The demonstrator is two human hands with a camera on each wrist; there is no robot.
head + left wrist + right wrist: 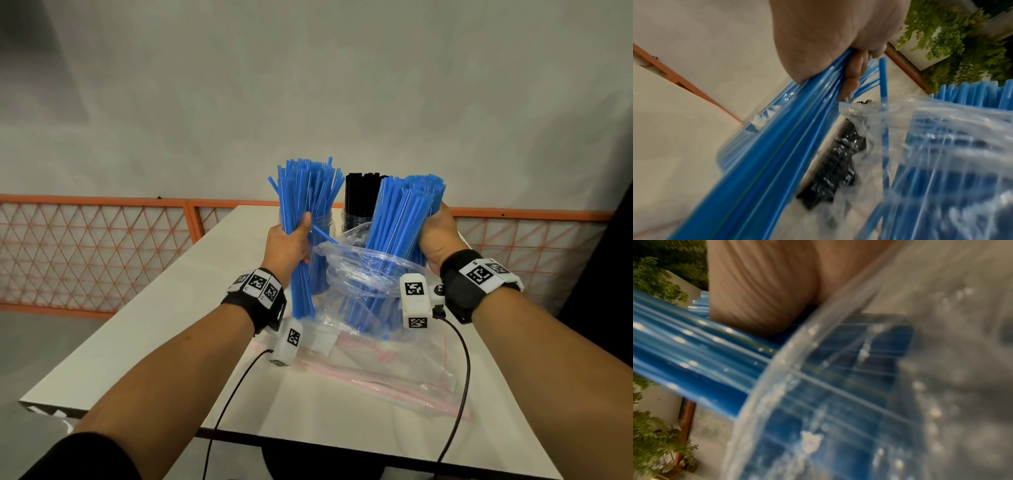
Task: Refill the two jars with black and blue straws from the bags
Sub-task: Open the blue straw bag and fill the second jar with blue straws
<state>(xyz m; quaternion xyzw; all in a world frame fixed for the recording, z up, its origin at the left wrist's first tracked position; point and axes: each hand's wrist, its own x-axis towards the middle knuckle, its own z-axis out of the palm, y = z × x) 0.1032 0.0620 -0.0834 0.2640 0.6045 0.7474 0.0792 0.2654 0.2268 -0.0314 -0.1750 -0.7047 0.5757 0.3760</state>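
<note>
My left hand point(291, 240) grips a loose bundle of blue straws point(305, 202), held upright above the table. Right behind that bundle stands a clear jar point(323, 222). My right hand point(438, 236) grips a second, thicker bundle of blue straws point(397, 219) whose lower half sits inside a clear plastic bag point(363, 274). Between the two bundles, further back, is the jar of black straws point(363, 195). The left wrist view shows my fingers point(853, 76) curled round the blue straws point(777, 146), with the bag point(941, 146) to the right. In the right wrist view my palm point(766, 288) presses on blue straws point(694, 353).
An emptied zip bag point(376, 370) with a pink seal lies flat on the white table point(154, 342) in front of me. An orange mesh fence point(102, 246) runs behind the table. Two black cables point(459, 377) hang from my wrist cameras.
</note>
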